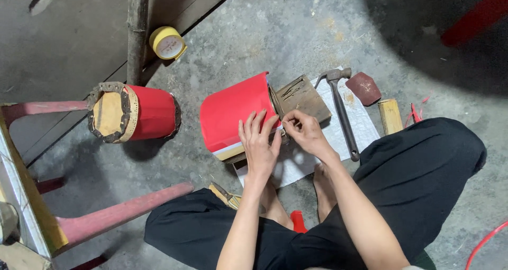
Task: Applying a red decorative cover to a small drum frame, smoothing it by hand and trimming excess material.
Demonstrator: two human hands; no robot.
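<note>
My left hand (258, 143) lies flat with fingers spread on a red cylinder-shaped drum body (235, 111) lying on its side in front of me. My right hand (302, 129) pinches something small at the drum's right rim, just beside the left fingertips; what it pinches is too small to tell. Behind the drum's end sits a wooden block (302, 96) with small nails on top. A hammer (341, 108) lies to the right on a white cloth (338, 132).
A second red drum (135, 113) with a hide head lies to the left. A yellow tape roll (167, 42) sits by a pole. A red stool's legs (114, 214) stand at the left. A dark red sanding pad (364, 87), a wood piece (390, 115) and pliers (227, 194) lie nearby.
</note>
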